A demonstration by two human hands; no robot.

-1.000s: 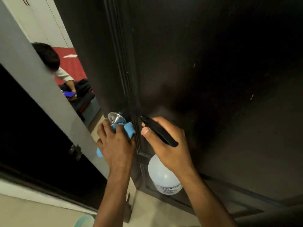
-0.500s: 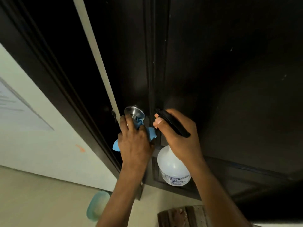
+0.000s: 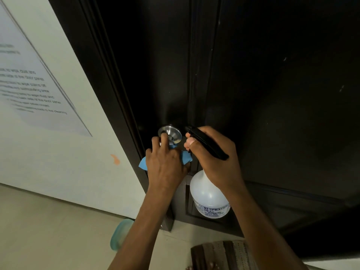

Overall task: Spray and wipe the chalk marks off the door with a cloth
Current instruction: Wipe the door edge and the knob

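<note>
A dark brown panelled door [image 3: 272, 114] fills the view, now closed against its frame. A few faint white specks [image 3: 284, 59] show on its right panel. My left hand [image 3: 165, 164] grips the silver door knob [image 3: 170, 132] with a blue cloth [image 3: 143, 162] bunched in its palm. My right hand [image 3: 214, 158] holds a white spray bottle [image 3: 209, 197] by its black trigger head [image 3: 206, 142], which points at the door just right of the knob.
A white wall [image 3: 68, 162] with a printed paper sheet [image 3: 35, 84] and an orange smudge [image 3: 115, 159] lies left of the frame. On the floor sit a teal lidded container [image 3: 119, 234] and a striped doormat [image 3: 220, 254] with toes on it.
The door has swung shut: the gap showing another room and a seated person has closed. My left hand stayed on the knob and my right hand followed with the bottle.
</note>
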